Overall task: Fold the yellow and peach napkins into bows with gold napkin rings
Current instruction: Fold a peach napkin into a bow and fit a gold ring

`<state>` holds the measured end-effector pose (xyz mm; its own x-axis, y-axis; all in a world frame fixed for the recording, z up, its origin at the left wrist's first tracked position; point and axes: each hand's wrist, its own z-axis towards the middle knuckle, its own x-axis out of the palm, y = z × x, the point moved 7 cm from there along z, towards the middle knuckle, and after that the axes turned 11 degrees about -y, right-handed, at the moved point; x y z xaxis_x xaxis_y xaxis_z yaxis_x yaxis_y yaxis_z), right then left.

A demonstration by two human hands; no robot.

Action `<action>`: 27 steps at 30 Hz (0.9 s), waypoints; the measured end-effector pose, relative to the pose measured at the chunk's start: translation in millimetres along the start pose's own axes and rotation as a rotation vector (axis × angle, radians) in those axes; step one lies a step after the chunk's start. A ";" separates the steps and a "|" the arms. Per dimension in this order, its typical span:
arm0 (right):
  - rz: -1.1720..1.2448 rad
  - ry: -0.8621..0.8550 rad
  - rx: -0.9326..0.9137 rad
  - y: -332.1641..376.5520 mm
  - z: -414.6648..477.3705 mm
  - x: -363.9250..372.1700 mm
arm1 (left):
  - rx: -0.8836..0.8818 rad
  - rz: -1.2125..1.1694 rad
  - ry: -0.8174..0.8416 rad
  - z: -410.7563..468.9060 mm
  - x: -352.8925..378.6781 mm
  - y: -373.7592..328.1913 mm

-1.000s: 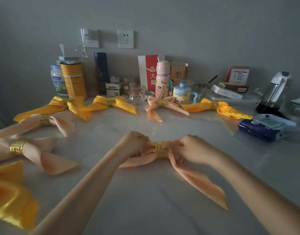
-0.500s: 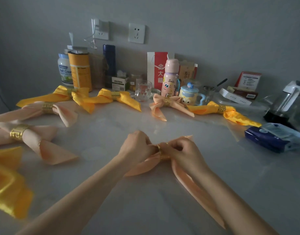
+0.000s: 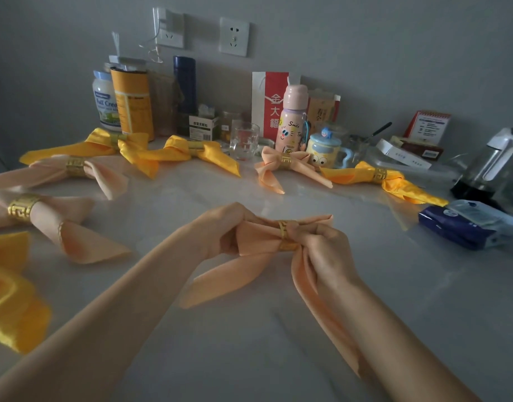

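- Centrally, the left hand [image 3: 220, 227] has its grip curled round the left loop of a peach napkin [image 3: 258, 237].
- The right hand [image 3: 325, 253] has its grip closed too, fingers pinching the napkin's right side hard against the gold ring [image 3: 286, 235] that cinches its middle.
- The right loop pokes out past those fingers toward 1 o'clock.
- Two tails leave the ring. One lies on the table [image 3: 249, 358] toward 7 o'clock, and the other runs under the right wrist toward 5 o'clock.
- At 9 o'clock from the hands lies a near peach bow [image 3: 60, 219], ringed. A far peach bow [image 3: 75, 169] sits at 10 o'clock behind it.
- Toward 11 o'clock a left yellow bow [image 3: 84, 145] and a middle yellow bow [image 3: 188, 149] lie side by side, tails touching.
- At 12 o'clock a small peach bow [image 3: 281, 162] sits just before a pink bottle [image 3: 291, 120] and a mug [image 3: 322, 149].
- At 2 o'clock is a right yellow bow [image 3: 394, 181].
- At 3 o'clock is a blue tissue pack [image 3: 458, 230], well apart from the hands.
- At 8 o'clock, cut by the frame's edge, is a yellow napkin [image 3: 14, 309].
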<state>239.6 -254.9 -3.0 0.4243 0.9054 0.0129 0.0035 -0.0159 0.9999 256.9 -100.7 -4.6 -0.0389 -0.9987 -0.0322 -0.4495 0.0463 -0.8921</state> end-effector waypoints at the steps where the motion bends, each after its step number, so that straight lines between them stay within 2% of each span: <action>1: -0.008 -0.003 -0.010 -0.7 0.3 0.1 | -0.025 -0.024 0.006 -0.3 -1.1 0.9; 3: -0.046 -0.024 -0.078 2.1 -0.4 -1.6 | -0.053 -0.026 -0.014 -1.9 -4.7 1.9; 6: -0.189 -0.048 -0.322 16.0 -6.6 -0.2 | -0.074 -0.076 -0.100 -0.9 -13.8 2.3; 10: -0.326 0.034 -0.542 21.2 -17.8 10.9 | -0.134 -0.152 -0.155 -0.4 -22.5 11.3; 13: -0.340 0.026 -0.554 20.6 -17.4 9.3 | -0.144 -0.299 -0.016 -4.2 -14.7 6.4; 15: -0.359 -0.066 -0.548 23.1 -14.4 0.3 | -0.128 -0.409 0.091 -12.0 -6.9 -2.3; 19: -0.297 -0.228 -0.506 25.9 -12.0 -16.5 | -0.014 -0.266 0.148 -25.0 8.3 -7.4; 23: -0.303 -0.301 -0.589 26.4 -20.4 -17.7 | -0.017 -0.298 0.000 -15.2 19.2 10.5; 27: -0.221 -0.315 -0.589 25.5 -23.0 -14.3 | 0.123 -0.239 -0.194 -10.7 28.5 22.2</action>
<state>212.8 -258.5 22.6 0.7122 0.6940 -0.1055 -0.3334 0.4668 0.8191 236.2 -128.0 -20.5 0.2303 -0.9669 0.1100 -0.3135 -0.1808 -0.9322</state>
